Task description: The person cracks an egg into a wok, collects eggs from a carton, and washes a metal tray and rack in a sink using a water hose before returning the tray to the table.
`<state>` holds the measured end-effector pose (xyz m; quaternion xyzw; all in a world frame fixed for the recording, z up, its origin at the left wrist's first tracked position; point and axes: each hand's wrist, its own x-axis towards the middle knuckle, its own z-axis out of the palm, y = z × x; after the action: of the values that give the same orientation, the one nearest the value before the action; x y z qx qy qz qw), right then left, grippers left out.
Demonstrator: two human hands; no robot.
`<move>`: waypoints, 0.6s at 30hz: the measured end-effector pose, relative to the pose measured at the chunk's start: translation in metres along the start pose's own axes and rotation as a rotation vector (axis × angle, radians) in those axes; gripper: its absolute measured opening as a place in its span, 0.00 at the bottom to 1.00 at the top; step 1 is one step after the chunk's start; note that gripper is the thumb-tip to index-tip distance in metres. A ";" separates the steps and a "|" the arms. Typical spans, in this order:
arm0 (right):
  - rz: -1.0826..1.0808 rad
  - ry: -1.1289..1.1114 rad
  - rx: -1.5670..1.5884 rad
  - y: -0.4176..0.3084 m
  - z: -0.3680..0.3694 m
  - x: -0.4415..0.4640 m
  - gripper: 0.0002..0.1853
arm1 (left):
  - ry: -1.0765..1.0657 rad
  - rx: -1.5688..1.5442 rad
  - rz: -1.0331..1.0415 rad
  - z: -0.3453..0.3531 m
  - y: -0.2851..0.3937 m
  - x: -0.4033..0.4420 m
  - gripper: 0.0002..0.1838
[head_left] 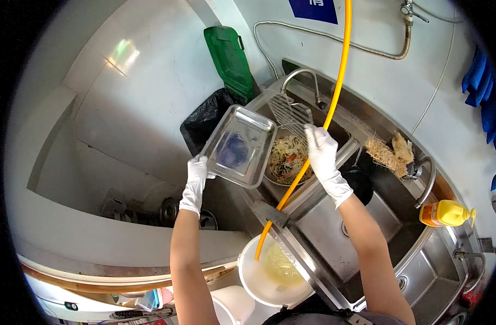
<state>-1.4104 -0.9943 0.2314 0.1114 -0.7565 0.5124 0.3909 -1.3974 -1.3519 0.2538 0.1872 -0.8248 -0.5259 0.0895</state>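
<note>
My left hand [196,176], in a white glove, grips the near-left edge of a shallow rectangular metal tray [247,176]. The tray is tilted and has some wet shine on its bottom. My right hand [322,150], gloved too, is closed at the near end of a slotted metal rack [291,114], which is smeared by motion. Below the rack, in the far sink, a round metal strainer bowl [283,184] holds noodle-like food scraps [287,154]. A yellow hose [336,92] passes close beside my right hand.
An open green bin lid [226,57] stands behind a black-lined bin [202,122]. The hose ends in a white bucket [248,279] of cloudy liquid. A dark pan [359,185] lies in the middle sink [326,238]. Fibre scrubbers [386,153] and a yellow bottle [445,213] line the ledge.
</note>
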 end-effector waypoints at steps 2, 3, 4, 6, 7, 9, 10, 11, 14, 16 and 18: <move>-0.271 -0.125 -0.115 -0.033 -0.004 0.008 0.05 | 0.037 -0.161 -0.060 0.009 -0.007 -0.026 0.16; -0.405 -0.225 -0.226 -0.047 -0.004 0.007 0.05 | 0.030 -0.236 -0.107 0.014 -0.011 -0.042 0.15; -0.539 -0.323 -0.336 -0.061 -0.001 0.004 0.05 | 0.024 -0.309 -0.152 0.018 -0.013 -0.059 0.15; -0.665 -0.553 -0.496 -0.084 0.013 -0.009 0.05 | 0.077 -0.448 -0.179 0.033 -0.014 -0.099 0.13; -0.787 -0.538 -0.481 -0.090 0.020 -0.017 0.04 | 0.078 -0.513 -0.177 0.038 -0.012 -0.118 0.12; -0.813 -0.607 -0.580 -0.096 0.034 -0.048 0.05 | 0.104 -0.616 -0.189 0.045 -0.011 -0.155 0.11; -0.820 -0.638 -0.600 -0.103 0.032 -0.059 0.05 | 0.110 -0.663 -0.195 0.046 -0.011 -0.171 0.11; -0.832 -0.640 -0.612 -0.110 0.027 -0.073 0.05 | 0.119 -0.676 -0.197 0.046 -0.017 -0.185 0.11; -0.700 -0.676 -0.624 -0.133 0.007 -0.109 0.05 | 0.122 -0.766 -0.175 0.039 -0.029 -0.228 0.10; -0.642 -0.903 -0.754 -0.160 -0.022 -0.119 0.29 | 0.106 -0.795 -0.185 0.028 -0.018 -0.263 0.10; -0.572 -0.917 -0.664 -0.181 -0.056 -0.133 0.32 | 0.049 -0.811 -0.196 0.011 -0.025 -0.291 0.10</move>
<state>-1.1919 -1.0588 0.2717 0.3901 -0.9060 0.0258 0.1624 -1.1295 -1.2348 0.2405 0.2269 -0.5267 -0.8095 0.1253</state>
